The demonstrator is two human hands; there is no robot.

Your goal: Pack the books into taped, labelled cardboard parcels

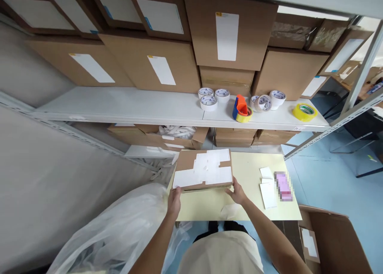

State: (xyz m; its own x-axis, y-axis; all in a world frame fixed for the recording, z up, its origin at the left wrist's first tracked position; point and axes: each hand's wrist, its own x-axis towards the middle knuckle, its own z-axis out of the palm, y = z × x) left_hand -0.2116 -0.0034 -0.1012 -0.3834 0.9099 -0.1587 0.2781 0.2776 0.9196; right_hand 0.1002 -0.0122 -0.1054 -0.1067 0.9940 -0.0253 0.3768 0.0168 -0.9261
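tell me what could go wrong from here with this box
The box might slip, since the left hand and right hand hold it near its front corners. Close to the left side of the table, it could also go over that edge. The pale scrap by the front edge could get brushed off.

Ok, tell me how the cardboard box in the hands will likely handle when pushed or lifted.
The cardboard box should stay fairly stiff, as its edges look straight. Pushed across the table, it would probably slide rather than roll or tip, since it looks broad and shallow. Its weight is hard to judge: its inside is hidden.
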